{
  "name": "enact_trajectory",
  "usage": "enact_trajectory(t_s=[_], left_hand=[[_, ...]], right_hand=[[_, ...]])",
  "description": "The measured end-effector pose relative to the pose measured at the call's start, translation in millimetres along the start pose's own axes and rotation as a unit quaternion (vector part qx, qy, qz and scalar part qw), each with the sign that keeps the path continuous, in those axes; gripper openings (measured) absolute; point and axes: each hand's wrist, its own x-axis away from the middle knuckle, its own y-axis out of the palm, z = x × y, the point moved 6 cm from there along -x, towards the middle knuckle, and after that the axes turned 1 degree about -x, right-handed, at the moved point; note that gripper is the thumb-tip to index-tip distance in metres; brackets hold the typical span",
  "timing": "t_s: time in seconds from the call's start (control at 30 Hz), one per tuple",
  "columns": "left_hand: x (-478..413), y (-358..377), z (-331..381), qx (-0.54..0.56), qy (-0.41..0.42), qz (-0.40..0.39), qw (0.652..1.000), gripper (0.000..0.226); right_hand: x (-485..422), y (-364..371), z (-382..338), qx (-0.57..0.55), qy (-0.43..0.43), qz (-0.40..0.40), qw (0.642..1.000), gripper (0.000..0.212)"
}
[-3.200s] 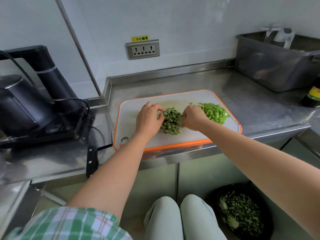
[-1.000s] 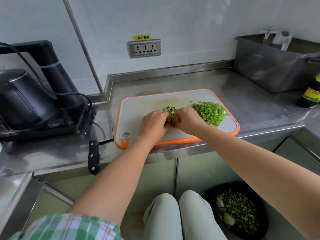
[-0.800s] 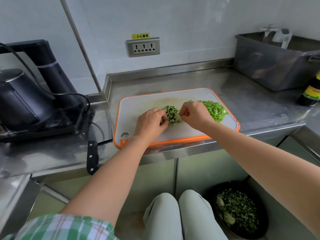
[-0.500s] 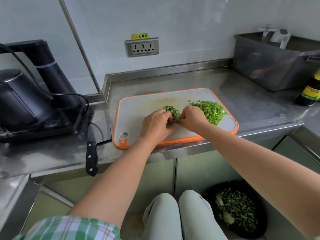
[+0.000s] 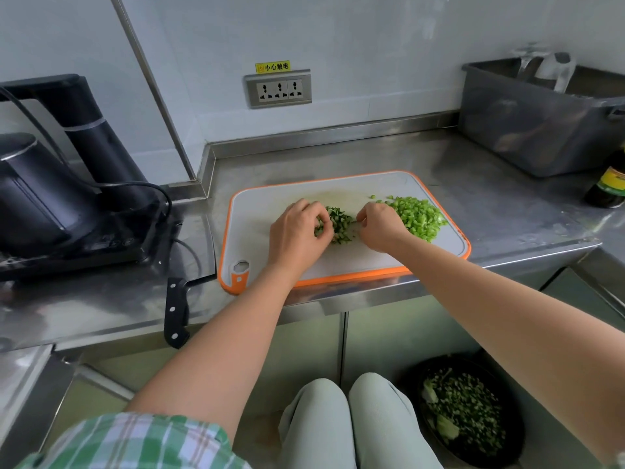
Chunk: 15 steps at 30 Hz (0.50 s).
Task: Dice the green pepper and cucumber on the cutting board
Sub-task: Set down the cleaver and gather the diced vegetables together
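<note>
A white cutting board (image 5: 270, 204) with an orange rim lies on the steel counter. A small heap of dark diced cucumber (image 5: 340, 225) sits at its middle. My left hand (image 5: 297, 231) curls its fingers round the heap's left side, with a few pieces showing between the fingers. My right hand (image 5: 378, 228) is curled against the heap's right side, fingertips pinched together at its edge. A larger heap of light diced green pepper (image 5: 417, 216) lies just right of my right hand.
A black-handled knife (image 5: 176, 311) lies on the counter left of the board, handle over the front edge. A black kettle base and cable (image 5: 67, 204) stand at the left. A grey tub (image 5: 541, 120) and a dark bottle (image 5: 608, 184) are at the right. A bin of scraps (image 5: 463, 411) sits on the floor.
My hands were pressed together around the cucumber heap half a second ago. They have drawn slightly apart, and more of the heap shows between them.
</note>
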Motion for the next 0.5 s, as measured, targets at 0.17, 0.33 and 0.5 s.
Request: enact_trajectory(t_s=[0.17, 0.33, 0.5], left_hand=[[-4, -1, -10, 0.016, -0.025, -0.001, 1.0, 0.003], [-2, 2, -15, 0.025, -0.043, -0.032, 0.998, 0.011], [5, -1, -25, 0.027, -0.095, -0.042, 0.994, 0.014]], right_hand=[[2, -2, -6, -0.016, -0.011, -0.009, 1.0, 0.032], [7, -4, -8, -0.026, -0.003, -0.025, 0.999, 0.036], [15, -9, -4, -0.053, 0.026, -0.004, 0.998, 0.035]])
